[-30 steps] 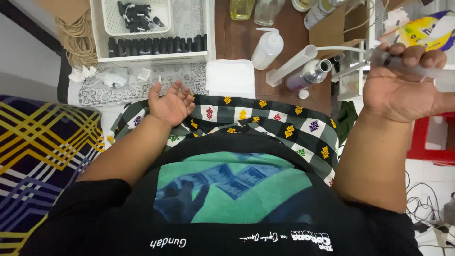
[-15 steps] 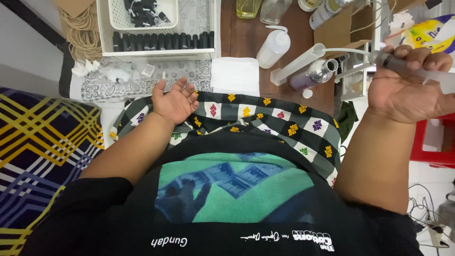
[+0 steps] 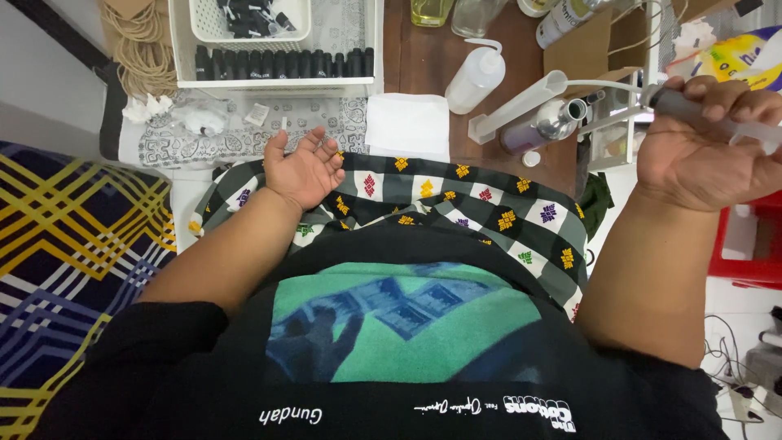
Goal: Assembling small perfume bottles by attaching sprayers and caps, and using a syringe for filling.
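My right hand (image 3: 707, 151) is raised at the right and closed around a grey syringe-like tool (image 3: 692, 110) with a clear barrel and a thin tube (image 3: 603, 84) leading left from its tip. My left hand (image 3: 305, 169) rests palm up, fingers loosely apart and empty, on the checked cloth (image 3: 456, 204) over my lap. Beyond the lap, on the brown table, lie a clear measuring cylinder (image 3: 517, 106) on its side, a small purple bottle with a metal neck (image 3: 542, 126) and its white cap (image 3: 531, 159).
A white squeeze bottle (image 3: 475, 79) and a folded white cloth (image 3: 407, 124) sit ahead. A white tray (image 3: 277, 61) holds a row of small black bottles, with a basket behind. Coiled twine (image 3: 142, 53) lies far left, a red crate (image 3: 753, 244) at right, a patterned mat (image 3: 73, 261) at left.
Both hands stay almost where they were. The view has shifted slightly, so the table items sit a little lower in frame.
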